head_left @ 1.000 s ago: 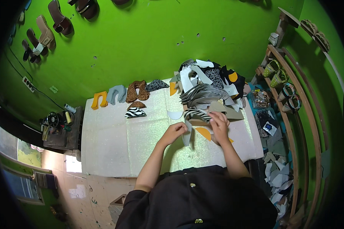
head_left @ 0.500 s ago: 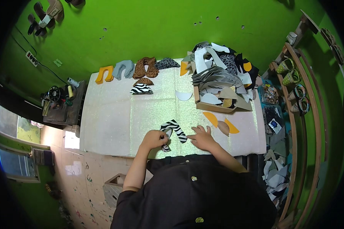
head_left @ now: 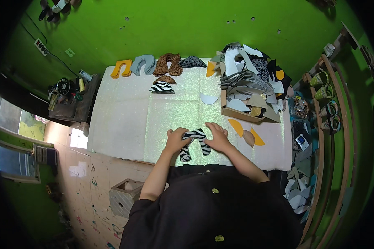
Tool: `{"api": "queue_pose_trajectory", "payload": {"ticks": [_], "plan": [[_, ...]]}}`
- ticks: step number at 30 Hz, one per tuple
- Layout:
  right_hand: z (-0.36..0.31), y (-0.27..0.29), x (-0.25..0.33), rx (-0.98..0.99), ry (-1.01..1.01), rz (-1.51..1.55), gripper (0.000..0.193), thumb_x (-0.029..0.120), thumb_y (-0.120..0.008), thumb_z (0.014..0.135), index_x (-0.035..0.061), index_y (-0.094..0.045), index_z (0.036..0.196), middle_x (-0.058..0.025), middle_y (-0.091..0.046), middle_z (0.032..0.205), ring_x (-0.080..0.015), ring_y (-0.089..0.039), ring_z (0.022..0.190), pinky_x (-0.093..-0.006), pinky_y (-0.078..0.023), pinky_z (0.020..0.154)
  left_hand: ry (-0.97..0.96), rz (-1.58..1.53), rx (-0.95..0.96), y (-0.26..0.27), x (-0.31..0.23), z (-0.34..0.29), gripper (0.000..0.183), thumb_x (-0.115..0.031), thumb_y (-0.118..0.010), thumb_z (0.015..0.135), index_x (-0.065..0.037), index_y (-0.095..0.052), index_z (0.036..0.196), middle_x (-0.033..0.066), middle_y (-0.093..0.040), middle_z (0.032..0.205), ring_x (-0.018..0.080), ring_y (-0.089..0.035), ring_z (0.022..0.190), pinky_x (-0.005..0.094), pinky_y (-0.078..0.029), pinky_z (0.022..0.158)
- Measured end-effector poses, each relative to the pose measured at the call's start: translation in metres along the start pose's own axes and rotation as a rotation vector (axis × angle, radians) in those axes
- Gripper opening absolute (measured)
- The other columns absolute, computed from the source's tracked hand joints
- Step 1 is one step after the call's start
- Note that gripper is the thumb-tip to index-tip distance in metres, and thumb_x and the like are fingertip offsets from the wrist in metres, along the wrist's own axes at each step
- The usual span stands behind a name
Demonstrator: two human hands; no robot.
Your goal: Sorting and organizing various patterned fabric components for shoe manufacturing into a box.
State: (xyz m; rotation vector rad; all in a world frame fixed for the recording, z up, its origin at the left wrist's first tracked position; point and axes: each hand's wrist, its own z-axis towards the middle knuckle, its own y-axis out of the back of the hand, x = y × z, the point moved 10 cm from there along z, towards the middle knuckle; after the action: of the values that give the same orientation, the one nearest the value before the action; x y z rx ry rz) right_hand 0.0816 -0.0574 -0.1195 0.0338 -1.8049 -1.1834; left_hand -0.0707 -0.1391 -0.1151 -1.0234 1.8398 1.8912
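The person [head_left: 245,220] is wearing a black shirt [head_left: 187,207]. Small, shiny, gold-coloured buttons [head_left: 215,191] are going down the middle of its front. Its short sleeves [head_left: 137,209] are leaving both forearms [head_left: 157,174] bare.

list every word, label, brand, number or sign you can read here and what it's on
No readable text anywhere.
Blue-and-white packet, right of the table: any print too small to read.
Small white box, upper right: too small.
Zebra-print piece: no lettering visible.
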Motion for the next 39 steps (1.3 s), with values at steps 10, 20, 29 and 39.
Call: {"api": "queue_pose_trajectory", "payload": {"ticks": [10, 20, 29, 39], "plan": [[0.014, -0.015, 0.046, 0.192, 0.176, 0.023, 0.033, 0.033, -0.068, 0.07, 0.0092, -0.06, 0.092, -0.0106, -0.064, 0.085, -0.025, -0.061, 0.085, -0.0466, -0.027, 0.094, -0.142, 0.03, -0.088, 0.03, -0.031, -0.006, 0.028, -0.021, -0.069, 0.065, -0.005, -0.059, 0.086, 0.0109, -0.055, 0.081, 0.0314, -0.057, 0.075, 0.0394, -0.046, 0.065], [0.023, 0.01, 0.025, 0.111, -0.068, 0.412, 0.051, 0.02, -0.07, 0.067, 0.0095, -0.044, 0.111, -0.0124, -0.058, 0.068, -0.0246, -0.059, 0.064, -0.0352, -0.046, 0.059, 0.011, -0.122, -0.025, 0.027, -0.029, 0.007, 0.034, -0.025, -0.069, 0.068, -0.003, -0.061, 0.092, 0.0141, -0.058, 0.078, 0.0311, -0.059, 0.074, 0.0368, -0.047, 0.067], [0.003, -0.015, 0.009, -0.073, 0.026, -0.354, 0.058, 0.031, -0.055, 0.086, 0.0128, -0.034, 0.137, -0.0142, -0.031, 0.141, -0.0273, -0.028, 0.132, -0.0585, -0.016, 0.104, -0.259, 0.212, -0.179, -0.01, -0.031, -0.002, 0.063, -0.034, -0.058, 0.082, -0.004, -0.038, 0.134, 0.0205, -0.04, 0.133, 0.0349, -0.04, 0.121, 0.0473, -0.033, 0.095], [-0.006, -0.042, 0.003, -0.079, 0.1, -0.51, 0.057, 0.037, -0.041, 0.092, 0.0095, -0.031, 0.14, -0.0087, -0.029, 0.146, -0.0222, -0.025, 0.136, -0.0546, -0.018, 0.106, -0.194, 0.407, -0.067, -0.051, -0.006, -0.009, 0.051, -0.023, -0.039, 0.091, -0.004, -0.033, 0.138, 0.0141, -0.033, 0.143, 0.0287, -0.03, 0.133, 0.0525, -0.023, 0.106]]}}
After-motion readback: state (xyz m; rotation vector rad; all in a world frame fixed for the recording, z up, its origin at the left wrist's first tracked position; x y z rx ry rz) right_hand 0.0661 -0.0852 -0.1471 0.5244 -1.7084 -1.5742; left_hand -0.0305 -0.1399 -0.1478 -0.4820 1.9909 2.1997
